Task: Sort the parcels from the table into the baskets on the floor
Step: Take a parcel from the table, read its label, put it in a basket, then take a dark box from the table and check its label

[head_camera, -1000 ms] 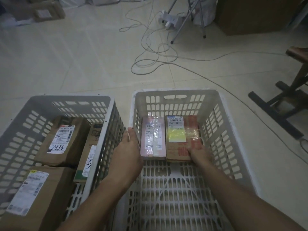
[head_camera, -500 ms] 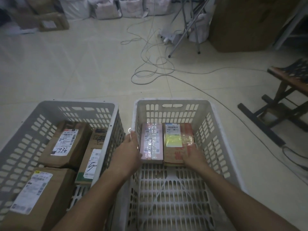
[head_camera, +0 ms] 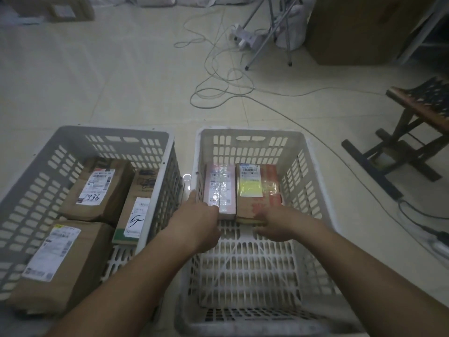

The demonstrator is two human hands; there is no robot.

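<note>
- On the left, a grey slotted plastic basket [head_camera: 155, 166] sits on the tiled floor, holding three brown cardboard parcels with white labels [head_camera: 97, 190].
- Just beside it, a white slotted plastic basket [head_camera: 313, 166] holds two parcels against its far wall.
- The left hand [head_camera: 196, 222] reaches into the white basket; its fingers touch the near end of a pink parcel wrapped in clear tape [head_camera: 220, 188]. They are hidden behind the hand, so I cannot tell whether they grip or only press.
- The right hand [head_camera: 279, 224] lies flat, fingers relaxed, against the near edge of a brown parcel with a yellow label [head_camera: 257, 188], holding nothing.
- The two parcels lie side by side, touching.
- Judgement: the step is squaring them up; pushing both evenly toward the far wall should keep the row tidy and leave the near floor free.
</note>
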